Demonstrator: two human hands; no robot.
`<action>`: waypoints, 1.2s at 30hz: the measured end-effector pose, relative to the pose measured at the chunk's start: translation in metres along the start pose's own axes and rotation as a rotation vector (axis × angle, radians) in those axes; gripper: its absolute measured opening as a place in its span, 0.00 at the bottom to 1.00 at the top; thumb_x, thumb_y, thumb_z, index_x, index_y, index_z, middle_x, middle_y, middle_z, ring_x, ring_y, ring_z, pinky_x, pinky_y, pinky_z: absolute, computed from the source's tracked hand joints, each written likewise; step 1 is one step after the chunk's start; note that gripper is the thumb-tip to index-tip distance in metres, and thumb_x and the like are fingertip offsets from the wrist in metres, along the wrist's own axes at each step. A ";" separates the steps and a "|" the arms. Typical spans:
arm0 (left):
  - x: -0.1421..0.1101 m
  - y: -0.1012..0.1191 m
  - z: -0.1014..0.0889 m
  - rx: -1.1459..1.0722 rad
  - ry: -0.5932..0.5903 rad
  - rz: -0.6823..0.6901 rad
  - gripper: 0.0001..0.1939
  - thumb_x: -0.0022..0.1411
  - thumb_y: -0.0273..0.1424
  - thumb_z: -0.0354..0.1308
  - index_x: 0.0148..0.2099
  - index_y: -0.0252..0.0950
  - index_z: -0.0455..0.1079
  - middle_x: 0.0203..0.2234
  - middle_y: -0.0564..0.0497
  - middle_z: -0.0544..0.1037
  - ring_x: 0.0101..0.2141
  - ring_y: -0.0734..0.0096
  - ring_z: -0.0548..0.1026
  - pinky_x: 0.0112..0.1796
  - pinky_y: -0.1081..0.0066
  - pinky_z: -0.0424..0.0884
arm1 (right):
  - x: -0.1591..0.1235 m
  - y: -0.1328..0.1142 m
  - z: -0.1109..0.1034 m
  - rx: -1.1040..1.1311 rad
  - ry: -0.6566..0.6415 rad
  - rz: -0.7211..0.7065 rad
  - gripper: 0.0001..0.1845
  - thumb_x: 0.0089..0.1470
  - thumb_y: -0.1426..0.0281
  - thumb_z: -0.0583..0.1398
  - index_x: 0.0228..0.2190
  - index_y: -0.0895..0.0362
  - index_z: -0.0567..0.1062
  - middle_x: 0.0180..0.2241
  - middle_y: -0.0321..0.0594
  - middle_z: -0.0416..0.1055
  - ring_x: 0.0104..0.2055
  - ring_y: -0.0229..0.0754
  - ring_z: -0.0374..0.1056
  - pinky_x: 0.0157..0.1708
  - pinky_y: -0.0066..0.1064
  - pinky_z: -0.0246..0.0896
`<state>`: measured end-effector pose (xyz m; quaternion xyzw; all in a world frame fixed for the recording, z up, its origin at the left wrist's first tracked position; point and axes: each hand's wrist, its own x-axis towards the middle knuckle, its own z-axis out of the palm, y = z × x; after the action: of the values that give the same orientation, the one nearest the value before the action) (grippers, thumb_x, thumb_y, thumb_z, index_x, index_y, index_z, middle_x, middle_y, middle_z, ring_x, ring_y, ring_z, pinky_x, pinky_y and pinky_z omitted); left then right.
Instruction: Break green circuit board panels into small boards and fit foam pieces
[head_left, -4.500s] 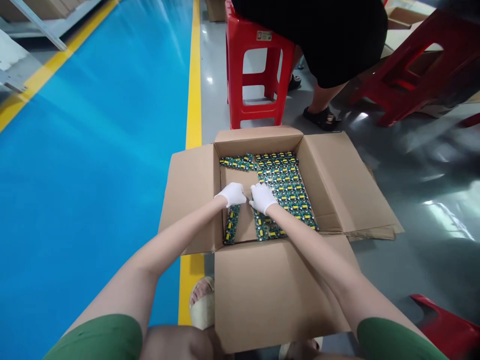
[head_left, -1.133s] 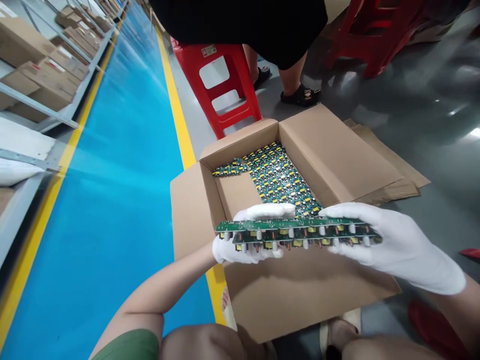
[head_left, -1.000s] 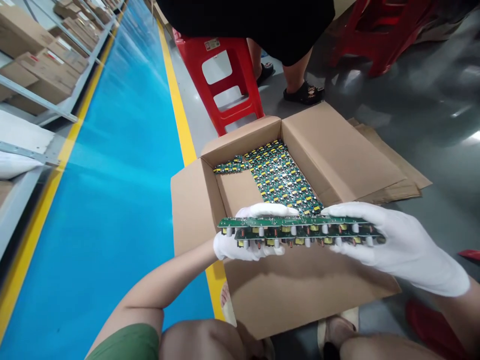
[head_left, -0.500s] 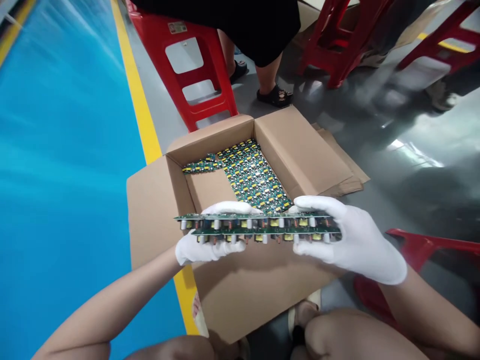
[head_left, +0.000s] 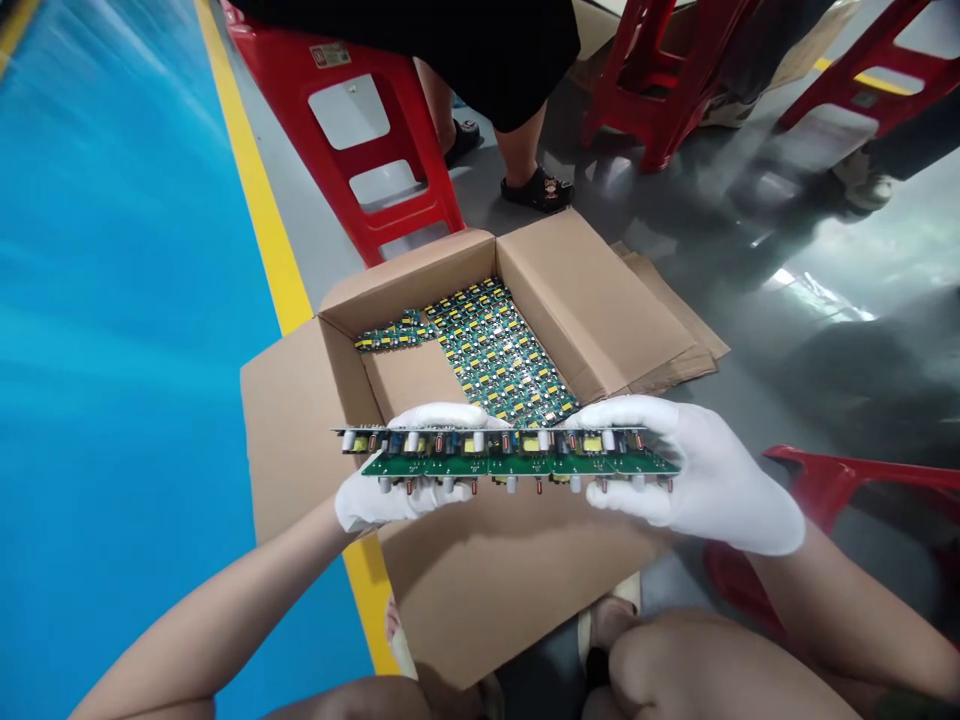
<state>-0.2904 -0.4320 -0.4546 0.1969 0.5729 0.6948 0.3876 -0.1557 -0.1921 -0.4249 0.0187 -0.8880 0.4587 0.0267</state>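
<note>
Two long circuit boards point(head_left: 517, 464), one above the other, are held level in front of me, with yellow, grey and copper-coloured parts along them. My left hand point(head_left: 401, 495), in a white glove, grips their left part, thumb and fingers above and below. On the right end, my right hand point(head_left: 697, 475), also white-gloved, pinches them the same way. Beyond and below the boards stands an open cardboard box point(head_left: 349, 375). Rows of green circuit boards point(head_left: 502, 350) fill its right side, and a smaller group of boards point(head_left: 394, 332) lies in its far left corner.
A red stool point(head_left: 360, 130) with a seated person in black stands behind the box. More red stools point(head_left: 652, 80) are at the back right, and another red stool point(head_left: 847, 490) is at my right. Flattened cardboard point(head_left: 675, 370) lies beside the box. A yellow line point(head_left: 247, 190) borders the blue floor.
The held boards have tilted, so more of the lower board's green face shows. Both hands keep their grip. The whole view has shifted slightly.
</note>
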 end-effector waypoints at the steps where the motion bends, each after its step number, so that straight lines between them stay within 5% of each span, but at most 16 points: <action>1: -0.001 -0.001 -0.001 -0.037 -0.049 -0.010 0.21 0.43 0.32 0.73 0.43 0.42 0.78 0.42 0.42 0.80 0.39 0.47 0.80 0.32 0.59 0.80 | 0.000 0.000 0.000 -0.004 0.005 -0.007 0.22 0.45 0.65 0.69 0.44 0.53 0.73 0.37 0.38 0.78 0.31 0.39 0.76 0.31 0.28 0.73; 5: -0.002 -0.005 -0.005 -0.104 -0.156 0.002 0.19 0.54 0.30 0.66 0.49 0.47 0.75 0.48 0.45 0.78 0.45 0.49 0.78 0.32 0.63 0.80 | 0.002 0.000 0.002 -0.056 0.064 -0.088 0.21 0.45 0.65 0.68 0.43 0.53 0.74 0.38 0.38 0.78 0.34 0.39 0.76 0.34 0.28 0.72; 13: 0.000 -0.010 -0.014 0.111 -0.127 0.116 0.29 0.48 0.22 0.68 0.52 0.50 0.73 0.48 0.48 0.78 0.47 0.51 0.77 0.42 0.59 0.79 | 0.005 0.000 0.005 -0.023 0.139 -0.208 0.21 0.46 0.68 0.67 0.44 0.53 0.73 0.36 0.38 0.78 0.34 0.39 0.75 0.35 0.29 0.71; 18: -0.004 -0.013 -0.026 0.216 -0.016 0.009 0.33 0.46 0.25 0.70 0.55 0.49 0.71 0.49 0.46 0.76 0.48 0.48 0.76 0.43 0.57 0.78 | 0.005 0.003 0.007 -0.001 0.142 -0.249 0.21 0.47 0.68 0.68 0.44 0.54 0.72 0.39 0.41 0.77 0.36 0.38 0.75 0.35 0.28 0.71; 22: -0.004 -0.012 -0.027 0.092 -0.025 -0.098 0.31 0.47 0.25 0.69 0.54 0.50 0.72 0.50 0.46 0.76 0.47 0.46 0.76 0.37 0.59 0.80 | 0.007 0.005 0.010 0.024 0.161 -0.304 0.22 0.46 0.68 0.68 0.44 0.55 0.72 0.39 0.41 0.77 0.37 0.38 0.75 0.37 0.28 0.71; 36: 0.000 -0.018 -0.027 0.094 -0.109 -0.033 0.24 0.56 0.28 0.65 0.54 0.49 0.71 0.50 0.47 0.76 0.45 0.55 0.78 0.36 0.66 0.81 | 0.006 0.003 0.012 0.012 0.138 -0.190 0.21 0.46 0.67 0.68 0.43 0.55 0.71 0.37 0.37 0.77 0.36 0.37 0.74 0.38 0.28 0.69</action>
<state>-0.3042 -0.4487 -0.4784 0.2428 0.5861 0.6491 0.4199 -0.1621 -0.1996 -0.4340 0.0714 -0.8755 0.4595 0.1312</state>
